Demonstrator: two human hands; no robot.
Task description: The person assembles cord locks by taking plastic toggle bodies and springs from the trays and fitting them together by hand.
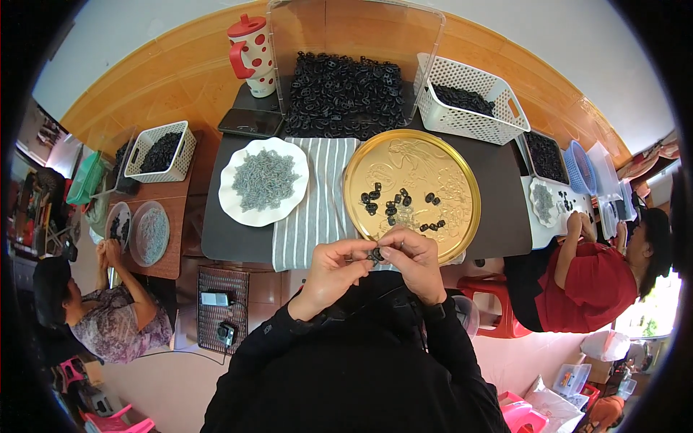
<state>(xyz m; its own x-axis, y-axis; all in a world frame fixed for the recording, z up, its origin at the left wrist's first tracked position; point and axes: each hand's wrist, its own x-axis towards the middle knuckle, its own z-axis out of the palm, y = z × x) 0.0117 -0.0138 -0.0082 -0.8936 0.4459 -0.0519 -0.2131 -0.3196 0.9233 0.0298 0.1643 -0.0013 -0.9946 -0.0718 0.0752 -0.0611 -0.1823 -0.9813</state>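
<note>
My left hand (pixel 333 273) and my right hand (pixel 413 261) meet at the near edge of the dark table, fingertips pinched together on a small black plastic part (pixel 376 253). Just beyond them lies a round gold tray (pixel 462 189) with several more black parts scattered on it. To its left a white plate (pixel 232 204) holds a heap of thin grey metal springs (pixel 265 178). A striped grey cloth (pixel 315 209) lies under the plate and the tray.
A clear bin holds a big pile of black parts (pixel 343 92). A white basket (pixel 469 97) has more at the back right. A red-dotted jug (pixel 252 54) and a phone (pixel 250 123) sit back left. One person works on each side at other tables.
</note>
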